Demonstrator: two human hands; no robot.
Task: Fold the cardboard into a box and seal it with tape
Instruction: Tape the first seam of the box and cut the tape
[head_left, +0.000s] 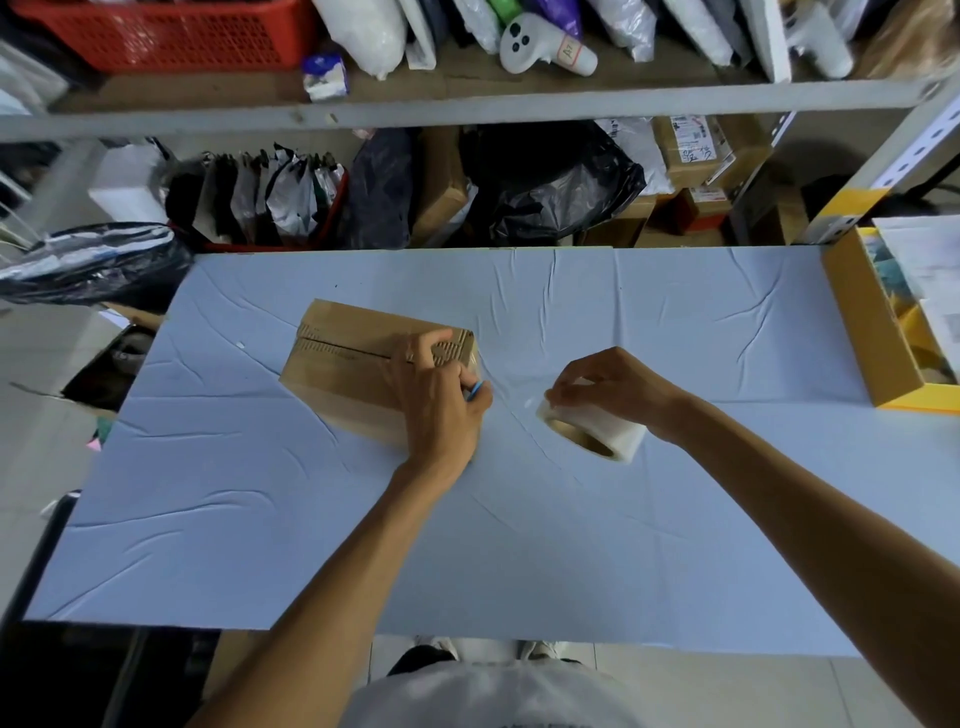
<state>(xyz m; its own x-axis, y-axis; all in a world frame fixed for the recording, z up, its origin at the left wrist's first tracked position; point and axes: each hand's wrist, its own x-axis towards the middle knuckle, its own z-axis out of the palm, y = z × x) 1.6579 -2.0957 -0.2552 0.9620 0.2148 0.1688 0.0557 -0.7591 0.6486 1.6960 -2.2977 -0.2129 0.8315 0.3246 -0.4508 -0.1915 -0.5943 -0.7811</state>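
The box (358, 358) was seen already folded, its top flaps closed along a seam that ran down its length. It was set on the tabletop (519, 545) left of the middle and nearer the far edge, turned at an angle to the edges. Its right end was covered by the left hand (441, 400), whose fingers were curled over the top. A small blue item (475, 389) was pinched in that hand; what it was could not be told. A glossy sheen was noted on the box's near face beside the hand.

The tape (597, 428), a pale roll with a brown core, was found just right of the box, toward the middle of the tabletop, tilted so that its opening faced the near edge. It was gripped from above by the right hand (610, 387), fingers curled round its upper rim. The two hands were kept apart. Whether a strip was stretched from roll to box could not be told.

A yellow box (862, 332) of papers was placed at the right edge, and a black bag (93, 262) lay at the far left corner. Beyond the far edge a shelf (467, 106) was loaded with a red basket (171, 31) and a white controller (540, 41).
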